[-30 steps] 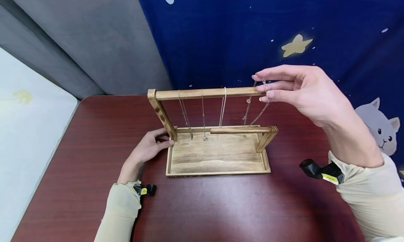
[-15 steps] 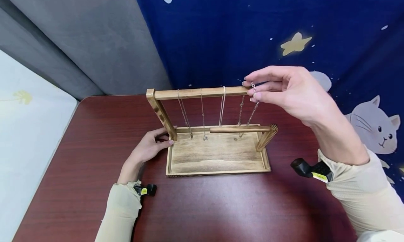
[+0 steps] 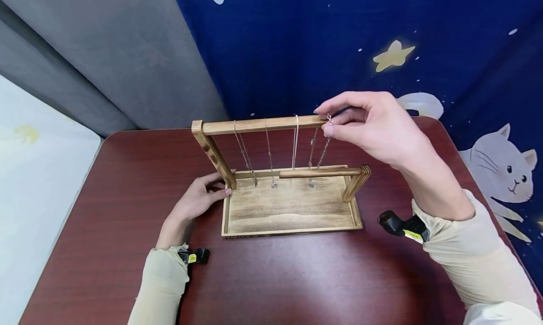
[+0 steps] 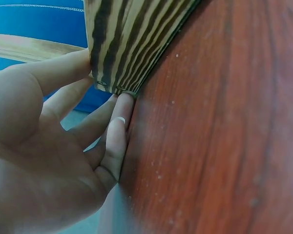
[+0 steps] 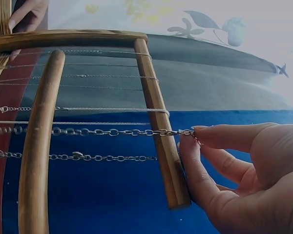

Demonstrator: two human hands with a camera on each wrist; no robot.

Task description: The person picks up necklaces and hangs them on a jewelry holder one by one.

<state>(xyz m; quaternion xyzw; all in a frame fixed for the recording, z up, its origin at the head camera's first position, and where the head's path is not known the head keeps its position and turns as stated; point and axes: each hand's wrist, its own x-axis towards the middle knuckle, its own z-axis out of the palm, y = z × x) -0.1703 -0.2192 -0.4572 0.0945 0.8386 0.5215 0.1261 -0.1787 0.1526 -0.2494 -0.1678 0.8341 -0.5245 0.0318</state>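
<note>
A wooden jewelry stand (image 3: 292,231) with a shallow tray base, a tall upper bar (image 3: 250,125) and a shorter front bar stands on the table. My right hand (image 3: 373,127) pinches a silver chain necklace (image 5: 112,132) by its top at the upper bar's free end, and both strands hang down behind the front bar. Three thinner necklaces, including a white one (image 3: 295,143), hang further left on the same bar. Low at the stand's left end, my left hand (image 3: 199,198) grips the tray's edge beside the post, with fingers behind it and thumb in front.
The dark red wooden table (image 3: 140,174) extends around the stand. A blue curtain (image 3: 275,47) with stars and a cat rises behind it, beside a grey curtain (image 3: 114,47). The shorter front bar (image 3: 318,173) stands close before the hanging chains.
My right hand has moved left along the upper bar, bringing the chain necklace closer to the white one. The left hand has stayed on the tray.
</note>
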